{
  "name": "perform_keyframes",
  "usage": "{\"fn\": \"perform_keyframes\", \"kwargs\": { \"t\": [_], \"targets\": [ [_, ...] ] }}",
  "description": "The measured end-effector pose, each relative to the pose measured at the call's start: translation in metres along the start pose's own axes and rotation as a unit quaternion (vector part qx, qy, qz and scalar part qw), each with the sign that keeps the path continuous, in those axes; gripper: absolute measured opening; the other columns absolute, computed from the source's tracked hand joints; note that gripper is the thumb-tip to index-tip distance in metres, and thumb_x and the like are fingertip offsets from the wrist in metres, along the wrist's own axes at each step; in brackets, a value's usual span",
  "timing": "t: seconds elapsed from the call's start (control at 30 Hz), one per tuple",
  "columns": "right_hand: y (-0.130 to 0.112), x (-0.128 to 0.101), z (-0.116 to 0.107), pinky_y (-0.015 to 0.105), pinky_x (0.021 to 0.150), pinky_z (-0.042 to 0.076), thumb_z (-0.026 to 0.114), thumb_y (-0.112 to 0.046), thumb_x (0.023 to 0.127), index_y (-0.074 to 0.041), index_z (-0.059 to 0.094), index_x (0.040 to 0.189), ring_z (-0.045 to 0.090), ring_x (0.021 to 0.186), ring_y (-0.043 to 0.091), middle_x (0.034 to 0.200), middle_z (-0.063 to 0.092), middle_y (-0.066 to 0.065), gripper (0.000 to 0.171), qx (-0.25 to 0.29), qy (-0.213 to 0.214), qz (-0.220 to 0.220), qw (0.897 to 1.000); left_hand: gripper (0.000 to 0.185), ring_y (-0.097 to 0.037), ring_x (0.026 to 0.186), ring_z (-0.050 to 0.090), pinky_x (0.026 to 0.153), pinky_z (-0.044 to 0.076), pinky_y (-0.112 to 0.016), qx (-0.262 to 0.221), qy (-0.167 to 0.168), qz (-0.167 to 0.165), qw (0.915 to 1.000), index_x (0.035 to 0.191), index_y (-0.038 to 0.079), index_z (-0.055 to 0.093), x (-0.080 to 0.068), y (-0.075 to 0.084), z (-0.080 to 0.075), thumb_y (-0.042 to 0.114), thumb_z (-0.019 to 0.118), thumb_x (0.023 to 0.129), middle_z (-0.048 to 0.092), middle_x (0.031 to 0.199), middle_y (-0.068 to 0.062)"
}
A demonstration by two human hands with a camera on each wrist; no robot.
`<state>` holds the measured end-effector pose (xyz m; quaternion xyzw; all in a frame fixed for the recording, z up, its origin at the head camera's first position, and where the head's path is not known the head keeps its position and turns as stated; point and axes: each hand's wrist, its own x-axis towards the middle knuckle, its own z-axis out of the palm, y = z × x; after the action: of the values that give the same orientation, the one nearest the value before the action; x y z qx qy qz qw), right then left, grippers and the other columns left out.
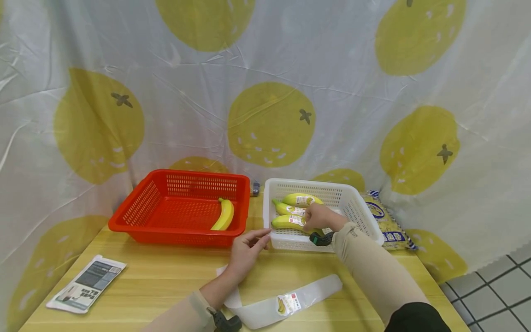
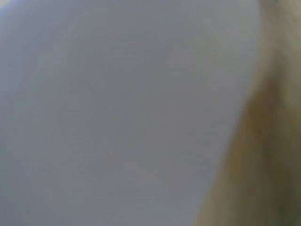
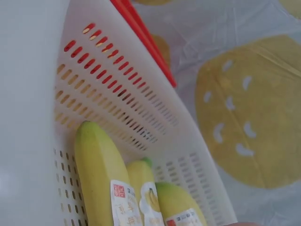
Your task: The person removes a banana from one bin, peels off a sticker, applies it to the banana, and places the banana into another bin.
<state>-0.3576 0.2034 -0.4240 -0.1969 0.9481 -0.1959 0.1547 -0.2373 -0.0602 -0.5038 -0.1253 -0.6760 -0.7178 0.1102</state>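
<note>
Three yellow bananas with white labels lie side by side in a white basket (image 1: 361, 221). My right hand (image 1: 318, 218) reaches in over the front rim, its curled fingers holding the nearest banana (image 1: 286, 222) by its right part. Beyond it lie the middle banana (image 1: 284, 208) and the far banana (image 1: 295, 198). In the right wrist view the nearest banana (image 3: 99, 165) shows its tip and label; only a sliver of the hand appears at the bottom edge. My left hand (image 1: 244, 253) touches the basket's front left corner with extended fingers. The left wrist view is a blur.
A red basket (image 1: 178, 236) with one unlabelled banana (image 1: 224, 215) stands at left. In front lies a translucent backing strip (image 1: 257, 314) bearing a banana sticker (image 1: 288, 304). A white printed packet (image 1: 87, 284) is at the left, a yellow bag (image 1: 387, 221) behind the white basket's right side.
</note>
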Motion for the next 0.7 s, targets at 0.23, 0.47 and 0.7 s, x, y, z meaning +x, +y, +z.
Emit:
{"fn": "perform_keyframes", "kwargs": {
  "t": [0.23, 0.47, 0.7],
  "targets": [
    [-0.0027, 0.0054, 0.0023, 0.029, 0.055, 0.038, 0.082, -0.011, 0.083, -0.019, 0.041, 0.055, 0.029, 0.047, 0.012, 0.051, 0.034, -0.005, 0.05, -0.024, 0.026, 0.013, 0.999, 0.023, -0.014, 0.073, 0.071, 0.063, 0.056, -0.028, 0.003, -0.001, 0.003, 1.0, 0.114, 0.007, 0.079, 0.0003, -0.0003, -0.0014, 0.014, 0.077, 0.092, 0.075, 0.092, -0.019],
    [-0.0056, 0.0085, 0.0031, 0.03, 0.054, 0.038, 0.082, -0.011, 0.084, -0.019, 0.041, 0.053, 0.025, 0.045, 0.011, 0.049, 0.032, -0.005, 0.051, -0.04, 0.031, 0.019, 0.999, 0.021, -0.021, 0.074, 0.071, 0.06, 0.051, -0.02, 0.004, -0.004, 0.008, 1.0, 0.113, 0.007, 0.079, -0.0009, 0.0007, -0.0004, 0.011, 0.077, 0.092, 0.074, 0.093, -0.024],
    [-0.0037, 0.0106, 0.0035, 0.029, 0.052, 0.037, 0.084, -0.015, 0.083, -0.018, 0.047, 0.055, 0.031, 0.046, 0.011, 0.05, 0.037, -0.005, 0.046, -0.037, 0.034, 0.031, 0.998, 0.021, -0.02, 0.074, 0.07, 0.061, 0.049, -0.018, 0.005, -0.008, 0.007, 0.9999, 0.114, 0.009, 0.079, -0.0023, 0.002, 0.0002, 0.01, 0.076, 0.093, 0.074, 0.094, -0.024]
  ]
}}
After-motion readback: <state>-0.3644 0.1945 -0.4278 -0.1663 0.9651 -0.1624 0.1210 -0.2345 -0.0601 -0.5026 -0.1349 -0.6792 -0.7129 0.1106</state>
